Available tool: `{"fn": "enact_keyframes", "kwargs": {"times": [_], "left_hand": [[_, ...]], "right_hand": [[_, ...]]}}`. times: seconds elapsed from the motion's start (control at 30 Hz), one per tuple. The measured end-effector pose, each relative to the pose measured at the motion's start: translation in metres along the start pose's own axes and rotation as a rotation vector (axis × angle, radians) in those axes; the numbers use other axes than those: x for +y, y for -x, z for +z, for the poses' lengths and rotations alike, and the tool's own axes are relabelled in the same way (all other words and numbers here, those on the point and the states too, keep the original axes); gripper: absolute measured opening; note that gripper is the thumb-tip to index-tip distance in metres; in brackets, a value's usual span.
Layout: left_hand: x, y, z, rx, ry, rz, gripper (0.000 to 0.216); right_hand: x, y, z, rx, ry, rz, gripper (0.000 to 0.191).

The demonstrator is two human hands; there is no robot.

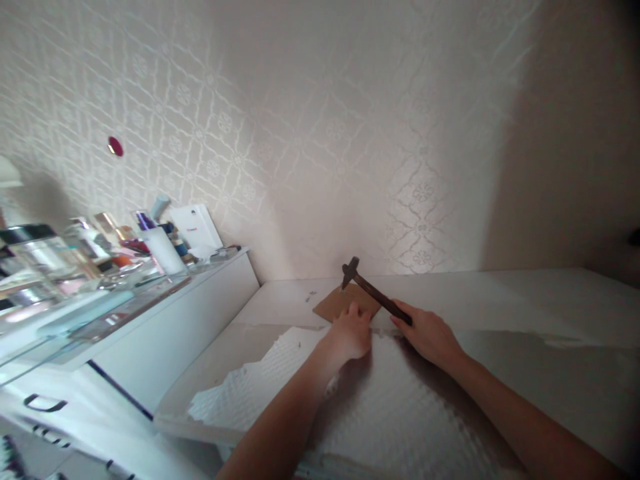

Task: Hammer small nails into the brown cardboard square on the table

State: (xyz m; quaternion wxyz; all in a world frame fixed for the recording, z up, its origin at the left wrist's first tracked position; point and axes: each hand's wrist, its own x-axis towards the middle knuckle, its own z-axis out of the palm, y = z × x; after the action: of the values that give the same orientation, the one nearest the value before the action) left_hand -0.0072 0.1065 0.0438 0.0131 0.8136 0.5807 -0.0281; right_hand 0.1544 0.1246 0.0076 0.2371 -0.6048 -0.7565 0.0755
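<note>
Right hand [434,337] grips a hammer [375,292], fingers wrapped; left hand [353,333] curls on cardboard [331,305] (fingers pinching or not, I cannot tell). At ten o'clock, a white box [194,227], print unreadable.

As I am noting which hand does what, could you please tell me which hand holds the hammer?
It is the right hand, gripping the hammer by its dark handle; the left hand is instead at the brown cardboard piece.
</note>
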Motion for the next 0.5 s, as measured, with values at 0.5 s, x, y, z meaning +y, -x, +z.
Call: {"fn": "enact_keyframes", "kwargs": {"times": [0.5], "left_hand": [[-0.0015,-0.0016,0.0038,0.009,0.016,0.01,0.042]], "right_hand": [[0.0006,-0.0004,0.0007,-0.011,0.005,-0.007,0.042]]}}
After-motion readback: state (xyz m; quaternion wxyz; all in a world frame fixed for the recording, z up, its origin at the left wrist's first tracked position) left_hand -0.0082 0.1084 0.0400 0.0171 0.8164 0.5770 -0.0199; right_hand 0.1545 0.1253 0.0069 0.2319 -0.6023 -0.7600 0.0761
